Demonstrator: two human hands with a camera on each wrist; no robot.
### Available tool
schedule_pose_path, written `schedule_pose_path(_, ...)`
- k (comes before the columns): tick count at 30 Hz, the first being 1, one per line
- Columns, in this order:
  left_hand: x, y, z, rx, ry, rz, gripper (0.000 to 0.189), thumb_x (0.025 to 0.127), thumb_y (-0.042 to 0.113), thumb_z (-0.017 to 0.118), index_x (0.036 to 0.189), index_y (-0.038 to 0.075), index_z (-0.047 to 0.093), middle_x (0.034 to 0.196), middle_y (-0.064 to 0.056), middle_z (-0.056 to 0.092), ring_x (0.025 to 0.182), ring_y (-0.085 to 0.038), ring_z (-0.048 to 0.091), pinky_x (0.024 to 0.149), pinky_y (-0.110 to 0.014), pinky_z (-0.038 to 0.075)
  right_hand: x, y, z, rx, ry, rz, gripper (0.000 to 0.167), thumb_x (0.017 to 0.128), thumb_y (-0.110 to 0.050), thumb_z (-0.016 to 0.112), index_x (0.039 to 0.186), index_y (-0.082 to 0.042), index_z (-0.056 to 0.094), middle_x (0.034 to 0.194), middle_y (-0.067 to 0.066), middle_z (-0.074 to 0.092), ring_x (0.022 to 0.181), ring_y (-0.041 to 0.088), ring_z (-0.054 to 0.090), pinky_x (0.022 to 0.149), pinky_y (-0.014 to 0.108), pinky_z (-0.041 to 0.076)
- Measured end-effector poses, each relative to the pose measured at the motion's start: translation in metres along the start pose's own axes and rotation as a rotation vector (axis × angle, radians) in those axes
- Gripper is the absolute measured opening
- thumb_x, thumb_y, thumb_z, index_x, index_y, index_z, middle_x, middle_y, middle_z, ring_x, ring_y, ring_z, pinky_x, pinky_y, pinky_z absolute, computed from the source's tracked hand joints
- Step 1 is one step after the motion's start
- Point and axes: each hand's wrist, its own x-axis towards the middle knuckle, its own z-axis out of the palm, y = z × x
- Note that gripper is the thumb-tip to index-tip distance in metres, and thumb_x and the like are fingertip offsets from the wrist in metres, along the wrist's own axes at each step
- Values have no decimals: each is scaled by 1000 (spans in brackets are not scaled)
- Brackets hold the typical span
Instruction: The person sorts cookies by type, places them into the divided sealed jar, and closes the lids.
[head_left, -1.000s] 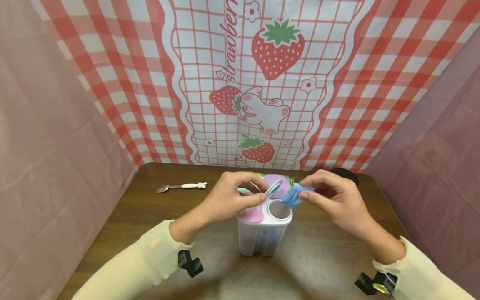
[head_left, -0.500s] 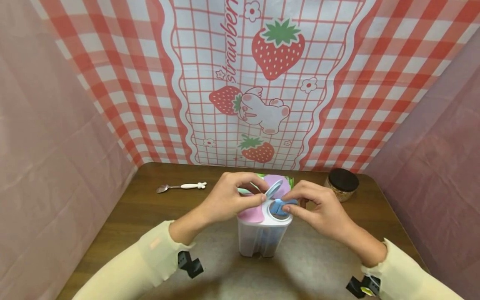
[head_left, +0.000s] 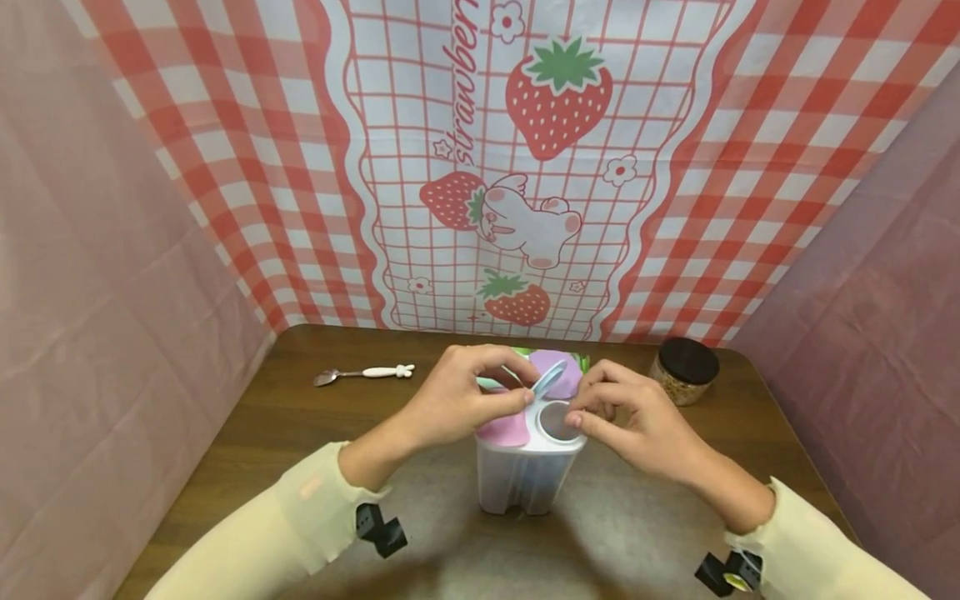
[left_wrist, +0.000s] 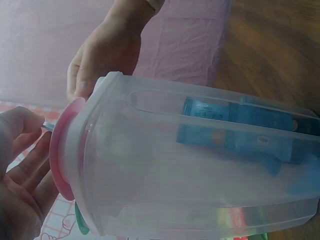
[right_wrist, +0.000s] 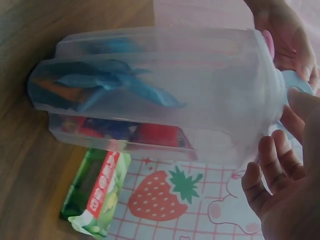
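Observation:
A tall translucent storage container (head_left: pixel 517 475) stands upright on the table, with a white top and round flip lids. My left hand (head_left: pixel 465 390) pinches the raised light blue lid (head_left: pixel 551 377) between thumb and fingers. Beside it, the pink lid (head_left: pixel 504 428) and purple lid (head_left: pixel 557 367) lie closed. The round opening (head_left: pixel 557 422) under the blue lid is uncovered. My right hand (head_left: pixel 637 421) is at that opening's right rim, with no packet in its fingers. Through the wall, blue packets (left_wrist: pixel 240 125) show low inside; the right wrist view also shows a red packet (right_wrist: pixel 157 134) in another compartment.
A jar (head_left: pixel 684 372) with a black lid stands at the back right. A spoon (head_left: pixel 365 374) with a white handle lies at the back left. Behind the container sits a green packet (right_wrist: pixel 97 187). A strawberry-print cloth (head_left: pixel 517 208) hangs behind the table.
My right hand moved left to the opening with a crumpled blue packet and let it go into the container. The left hand has stayed on the blue lid.

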Motion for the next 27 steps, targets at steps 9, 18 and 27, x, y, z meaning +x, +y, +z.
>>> schedule_pose_path(9, -1, 1, 0, -6, 0, -7, 14, 87, 4, 78, 101, 8, 77, 100, -4, 77, 87, -11, 75, 75, -33, 65, 18, -6, -12, 128, 101, 84, 22, 92, 3, 72, 107, -13, 74, 101, -3, 69, 82, 10, 63, 64, 21, 55)
schedule_pose_path(18, -3, 2, 0, 17, 11, -1, 14, 88, 6, 78, 101, 8, 77, 104, -5, 77, 88, -11, 75, 76, -32, 65, 34, -5, -11, 182, 83, 83, 20, 94, 3, 69, 111, -7, 75, 109, 7, 69, 87, 13, 63, 65, 24, 55)
schedule_pose_path(27, -8, 5, -3, -2, 14, -67, 16, 89, 11, 79, 105, 8, 77, 104, -3, 77, 94, -12, 73, 80, -31, 64, 35, -6, -11, 157, 43, 43, 16, 95, 4, 68, 103, -8, 75, 106, 0, 70, 93, 11, 64, 69, 22, 57)
